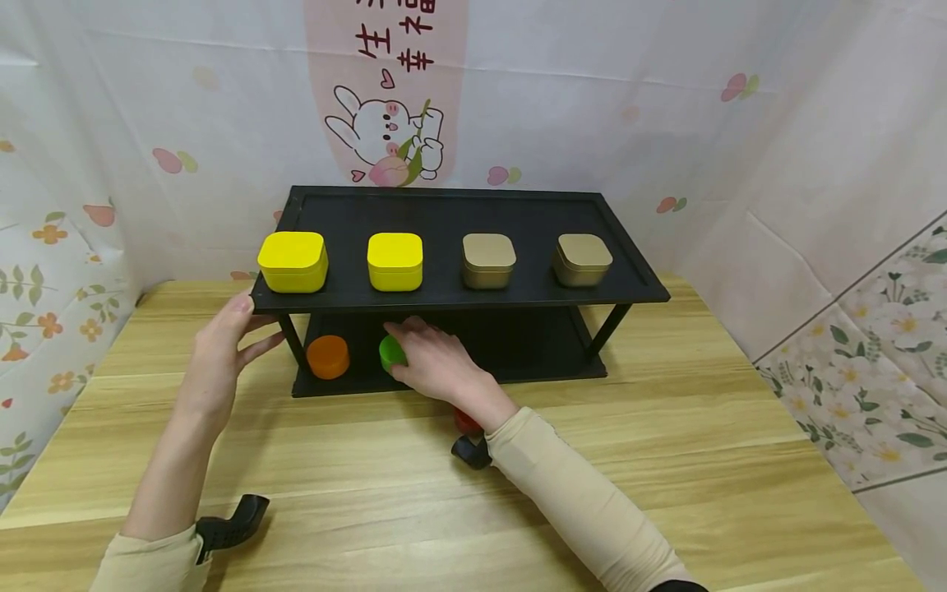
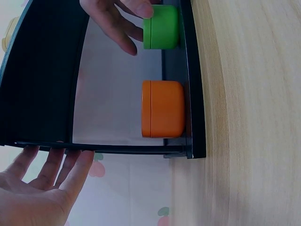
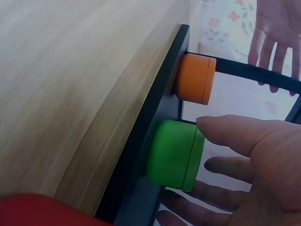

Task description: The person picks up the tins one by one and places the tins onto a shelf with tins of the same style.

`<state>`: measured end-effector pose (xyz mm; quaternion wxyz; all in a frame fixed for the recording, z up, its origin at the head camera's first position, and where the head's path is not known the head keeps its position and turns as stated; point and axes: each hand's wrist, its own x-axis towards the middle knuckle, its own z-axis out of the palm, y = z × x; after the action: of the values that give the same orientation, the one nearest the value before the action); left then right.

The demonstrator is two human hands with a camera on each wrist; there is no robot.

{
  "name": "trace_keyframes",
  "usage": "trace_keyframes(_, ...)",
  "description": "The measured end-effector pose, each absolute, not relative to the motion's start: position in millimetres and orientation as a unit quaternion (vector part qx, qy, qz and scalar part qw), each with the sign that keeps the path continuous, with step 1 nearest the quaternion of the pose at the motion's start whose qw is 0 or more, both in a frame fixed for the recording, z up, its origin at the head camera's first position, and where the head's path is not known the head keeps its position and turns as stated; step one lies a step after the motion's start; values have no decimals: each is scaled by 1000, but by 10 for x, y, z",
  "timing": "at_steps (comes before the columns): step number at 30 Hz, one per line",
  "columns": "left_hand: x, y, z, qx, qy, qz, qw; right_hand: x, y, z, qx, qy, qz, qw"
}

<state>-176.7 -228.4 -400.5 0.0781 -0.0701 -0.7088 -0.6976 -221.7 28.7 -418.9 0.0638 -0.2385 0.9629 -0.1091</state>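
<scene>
A black two-tier shelf [image 1: 459, 300] stands on the table. My left hand [image 1: 210, 362] is at its left end, with extended fingers touching the side frame in the left wrist view. On the lower tier, a green lidded container [image 3: 171, 155] sits beside an orange lidded container [image 3: 194, 77]. My right hand [image 1: 444, 362] reaches under the upper tier at the green one. Its thumb touches the lid's edge, while the other fingers spread loosely beyond the lid. A red object [image 1: 466, 423], mostly hidden under the right forearm, lies on the table before the shelf.
On the upper tier stand two yellow lidded boxes [image 1: 395, 261] and two tan lidded boxes [image 1: 488, 261] in a row. Slanted black posts [image 1: 609, 330] join the tiers. Behind the wooden table [image 1: 740, 460] hangs a printed cloth [image 1: 562, 107].
</scene>
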Motion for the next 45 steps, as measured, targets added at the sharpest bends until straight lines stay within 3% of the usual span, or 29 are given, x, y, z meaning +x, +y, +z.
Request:
trace_keyframes(28,-1774,-2290,-4013,-81,-691,-714,81,-1965,727,-4022,-240,956,-157,60)
trace_keyframes(45,-1776,-2286,-4004,-75,-688,-718,76,-1679,1196,-4015,-288,945,-150,15)
